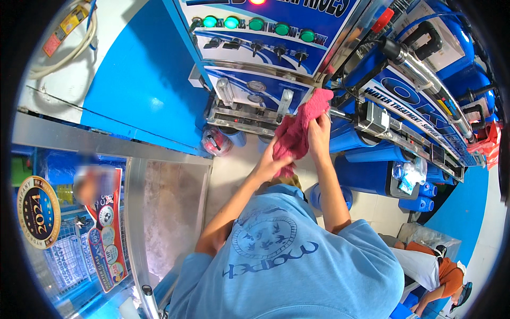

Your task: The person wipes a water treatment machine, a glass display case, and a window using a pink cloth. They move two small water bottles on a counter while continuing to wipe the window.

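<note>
At the far left, a round black-and-gold sticker (38,212) sits on a glass pane, with a tall red-and-white printed banner (109,239) just to its right. Above them, a coiled cream hose (87,50) hangs against a white wall beside a broad blue-painted wall area (141,85). A silver metal frame (139,212) borders a frosted, pale panel (172,207).

Next comes a rounded clear container with something red inside (216,141), under a blue-and-white control panel (255,40) bearing a row of round green lights, black knobs and, lower down, two round gauges.

In front of the panel's lower part, the left hand (269,161) grips the lower portion of a crumpled pink fabric cloth (297,127). The right hand (319,137) grasps its upper portion, so the cloth is held up between both hands; whether it touches the machine I cannot tell. Below is the wearer's light blue printed T-shirt (287,266).

Farther right stand a large dark-blue tank (358,175), a clear plastic bag with pale contents (410,174) and, at lower right, another person in an orange top (449,274). A crinkled red plastic bag (487,142) hangs near the right edge.
</note>
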`<act>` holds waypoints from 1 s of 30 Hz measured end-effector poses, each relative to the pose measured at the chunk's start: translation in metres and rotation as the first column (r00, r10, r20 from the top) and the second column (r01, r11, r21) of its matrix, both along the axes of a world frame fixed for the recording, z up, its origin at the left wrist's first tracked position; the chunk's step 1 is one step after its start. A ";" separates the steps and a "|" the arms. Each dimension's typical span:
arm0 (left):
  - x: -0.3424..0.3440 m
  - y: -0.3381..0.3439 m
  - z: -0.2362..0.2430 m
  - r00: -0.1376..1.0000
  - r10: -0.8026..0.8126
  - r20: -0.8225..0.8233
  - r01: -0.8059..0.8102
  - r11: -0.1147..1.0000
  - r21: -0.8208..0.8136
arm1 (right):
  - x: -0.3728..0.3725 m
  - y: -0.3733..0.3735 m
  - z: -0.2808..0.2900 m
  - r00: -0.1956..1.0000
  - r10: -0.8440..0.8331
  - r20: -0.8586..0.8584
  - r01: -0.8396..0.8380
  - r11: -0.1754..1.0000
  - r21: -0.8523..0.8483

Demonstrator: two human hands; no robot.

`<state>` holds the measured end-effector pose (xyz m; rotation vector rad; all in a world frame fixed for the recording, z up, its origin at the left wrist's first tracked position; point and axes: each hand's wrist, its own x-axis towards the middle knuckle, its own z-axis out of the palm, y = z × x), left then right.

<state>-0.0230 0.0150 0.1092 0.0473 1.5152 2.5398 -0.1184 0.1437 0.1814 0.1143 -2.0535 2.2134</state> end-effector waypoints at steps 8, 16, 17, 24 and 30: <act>-0.038 -0.028 0.023 0.978 0.205 -0.034 -0.208 0.971 -0.116 | -0.092 -0.054 -0.022 0.995 -0.095 0.034 0.073 0.911 0.407; -0.036 -0.070 0.037 0.945 0.278 -0.172 -0.314 0.920 -0.235 | -0.099 -0.111 -0.005 0.958 -0.187 -0.216 0.284 0.709 0.646; -0.031 -0.074 0.034 0.939 0.309 -0.150 -0.338 0.909 -0.245 | -0.101 -0.125 -0.004 0.967 -0.116 -0.228 0.245 0.674 0.697; -0.021 -0.126 0.029 0.877 0.450 -0.165 -0.479 0.839 -0.258 | -0.110 -0.202 -0.003 0.981 0.092 -0.174 0.048 0.746 0.664; -0.020 -0.123 0.044 0.970 0.241 -0.026 -0.243 0.968 -0.059 | -0.109 -0.155 -0.013 0.985 -0.035 -0.168 0.140 0.732 0.666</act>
